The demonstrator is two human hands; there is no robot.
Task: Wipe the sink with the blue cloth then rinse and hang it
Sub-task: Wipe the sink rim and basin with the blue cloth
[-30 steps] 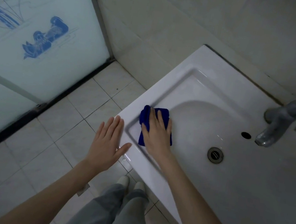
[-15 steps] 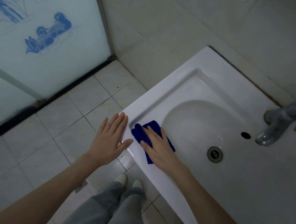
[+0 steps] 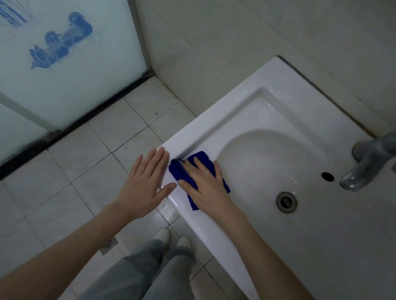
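Observation:
A white sink (image 3: 271,104) fills the right half of the view, with a round basin and a metal drain (image 3: 286,201). The blue cloth (image 3: 203,159) lies folded on the sink's near-left ledge, next to the basin's rim. My right hand (image 3: 205,186) lies flat on the cloth with fingers spread, pressing it against the ledge. Most of the cloth is hidden under that hand. My left hand (image 3: 144,185) rests flat and empty on the sink's outer left edge, fingers together, thumb close to the cloth.
A grey metal tap (image 3: 377,157) stands at the back right above an overflow hole (image 3: 327,176). A frosted glass door with blue duck drawings (image 3: 58,42) is on the left. Pale floor tiles (image 3: 88,179) and my legs (image 3: 146,271) lie below.
My right hand has slid the cloth from the basin's left slope down and left along the ledge toward the near-left corner. My left hand has stayed on the sink's edge.

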